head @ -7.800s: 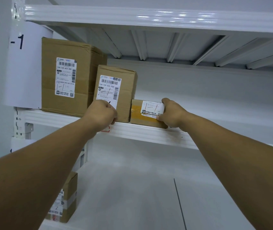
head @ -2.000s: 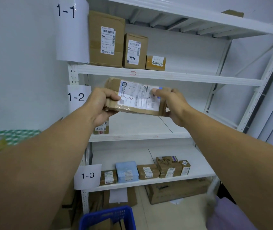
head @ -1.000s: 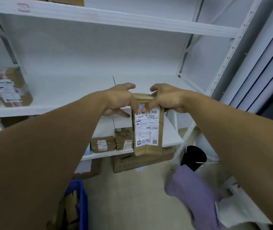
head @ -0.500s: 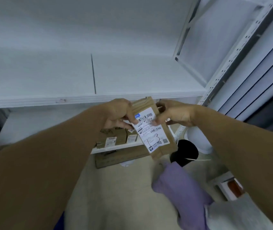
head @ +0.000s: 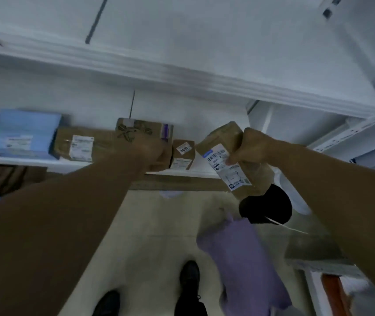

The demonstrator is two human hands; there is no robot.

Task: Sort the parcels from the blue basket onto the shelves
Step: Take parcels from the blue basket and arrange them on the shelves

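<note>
The right hand [head: 249, 148] is closed around a brown parcel [head: 232, 160], thumb pressed on its white label; the parcel hangs tilted in the air, in front of the right end of the lower shelf [head: 188, 172] and touching nothing else. The left hand [head: 150, 148] reaches to the printed carton [head: 143, 133] standing on that shelf, but the blur is heavy and I cannot tell whether its fingers are closed on it. Beside the carton sits a small box [head: 182, 155] with a label; farther left lie a flat brown parcel [head: 79, 145] and a light blue box [head: 22, 133] (all blurred). Below, dark shoes [head: 188, 283] stand on the pale floor beside a purple bag [head: 241, 258].
</note>
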